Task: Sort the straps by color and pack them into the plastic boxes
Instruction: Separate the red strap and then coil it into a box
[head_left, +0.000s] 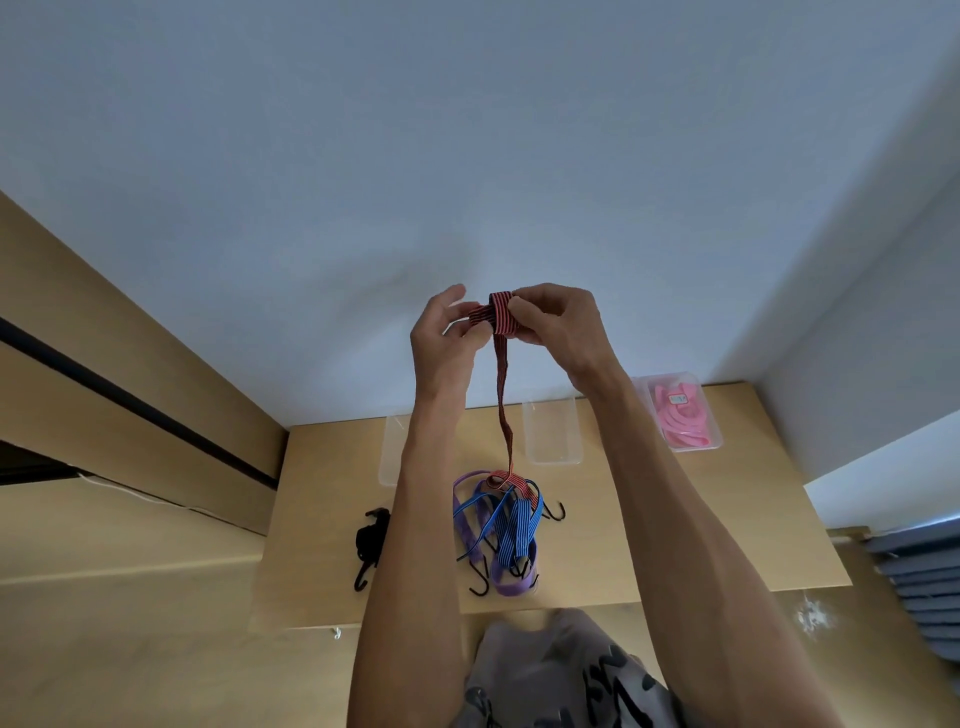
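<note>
Closest in, at the bottom edge, a lap in grey patterned fabric (561, 675), and both bare forearms reach up over the light wooden table (675, 519). Up high, the right hand (558, 325) has its fingers curled tight round a wound bundle of the red-and-black striped elastic strap (501, 314), thumb pressed on the coil. The left hand (441, 338) pinches the strap's other side between thumb and fingertips, the remaining fingers loosely spread. The strap's free tail hangs straight down between the wrists and reaches the heap below (its lower end lies on the pile). That heap is a tangle of blue striped straps (511, 525) and purple flat straps (511, 584) with black hooks, in the middle of the table. To its left, apart, sits a black bundled strap (371, 540). Along the back edge: a clear plastic box (553, 431) behind the hanging tail, another clear box (392, 447) partly hidden by the left forearm, and on the right a clear plastic box holding pink straps (680, 413).
</note>
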